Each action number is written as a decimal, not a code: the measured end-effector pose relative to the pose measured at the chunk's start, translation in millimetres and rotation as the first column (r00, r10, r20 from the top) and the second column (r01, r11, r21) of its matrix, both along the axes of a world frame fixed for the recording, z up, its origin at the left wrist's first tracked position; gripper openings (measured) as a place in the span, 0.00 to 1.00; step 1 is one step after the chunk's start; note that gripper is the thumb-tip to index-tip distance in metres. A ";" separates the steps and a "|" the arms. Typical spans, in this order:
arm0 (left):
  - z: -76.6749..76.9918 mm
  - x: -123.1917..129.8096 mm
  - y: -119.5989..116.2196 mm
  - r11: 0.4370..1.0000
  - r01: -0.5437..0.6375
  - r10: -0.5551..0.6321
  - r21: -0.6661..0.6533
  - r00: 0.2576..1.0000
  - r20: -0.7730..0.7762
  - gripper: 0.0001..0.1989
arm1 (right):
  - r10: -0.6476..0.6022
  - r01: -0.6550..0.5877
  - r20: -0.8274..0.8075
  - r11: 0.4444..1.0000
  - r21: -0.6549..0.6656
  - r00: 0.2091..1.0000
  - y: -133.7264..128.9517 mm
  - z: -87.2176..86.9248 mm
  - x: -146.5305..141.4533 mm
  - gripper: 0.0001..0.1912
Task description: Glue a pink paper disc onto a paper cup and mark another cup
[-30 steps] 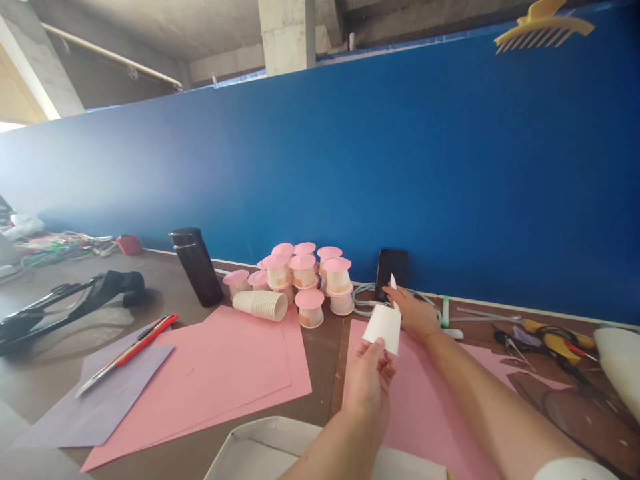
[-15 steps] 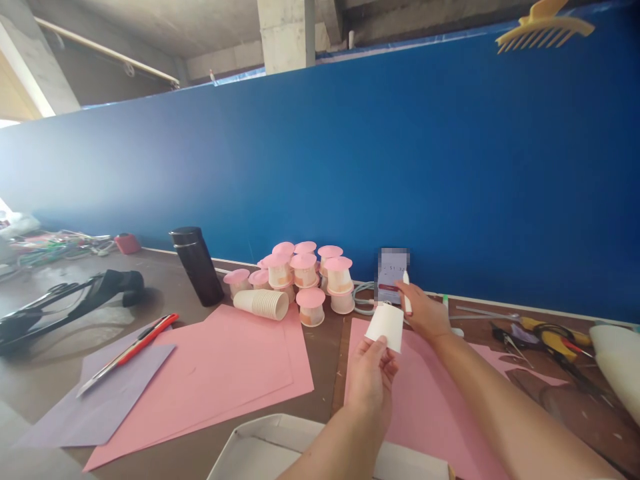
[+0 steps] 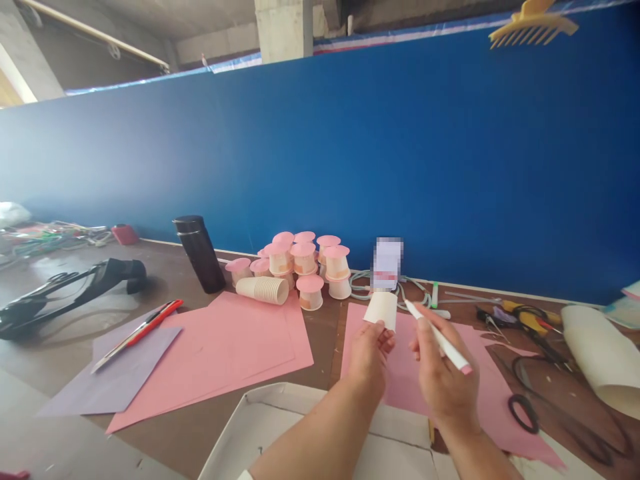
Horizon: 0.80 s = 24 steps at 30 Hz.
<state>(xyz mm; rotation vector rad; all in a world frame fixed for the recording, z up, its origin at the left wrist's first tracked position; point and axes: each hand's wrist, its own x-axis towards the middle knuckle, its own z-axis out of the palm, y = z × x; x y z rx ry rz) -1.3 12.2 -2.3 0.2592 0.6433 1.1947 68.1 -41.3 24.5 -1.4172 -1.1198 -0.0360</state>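
A white paper cup (image 3: 381,309), upside down, is gripped near its rim by my left hand (image 3: 369,353). My right hand (image 3: 447,373) holds a white marker pen (image 3: 445,343) like a writing tool, its tip up and to the left, close to the cup but apart from it. Pink paper (image 3: 400,373) lies below both hands. Behind the cup a phone (image 3: 387,263) with a blurred screen leans on the blue wall. To the left are several paper cups with pink discs on top (image 3: 310,291) and a stack of nested cups (image 3: 263,291) on its side.
A white cardboard box lid (image 3: 270,400) sits at the front. On the left lie a red utility knife (image 3: 145,327), purple paper (image 3: 120,383), a black bottle (image 3: 200,255) and a black holder (image 3: 85,290). Scissors (image 3: 524,413), cables and a white roll (image 3: 603,363) are at right.
My right hand has come back from near the phone, down and to the right, and now holds the pen in a writing grip. The left hand still holds the cup.
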 end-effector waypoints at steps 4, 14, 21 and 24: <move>-4.8 -0.4 0.7 0.997 0.008 -0.010 0.080 1.000 0.028 0.05 | 0.036 -0.036 0.000 0.999 -0.039 0.999 3.4 -20.7 2.6 0.17; -5.9 2.3 0.8 0.997 0.030 -0.033 0.070 0.998 0.045 0.07 | -0.068 0.074 0.151 0.997 -0.035 0.986 8.5 -26.6 11.8 0.11; -1.8 0.7 -1.8 0.997 0.032 -0.035 0.064 0.998 0.053 0.05 | -0.065 0.070 0.165 0.997 -0.027 0.984 5.8 -22.7 14.1 0.11; -1.8 0.6 -0.9 0.998 0.038 -0.041 0.053 0.997 0.058 0.04 | -0.076 0.080 0.164 0.997 -0.020 0.984 6.2 -21.7 13.9 0.11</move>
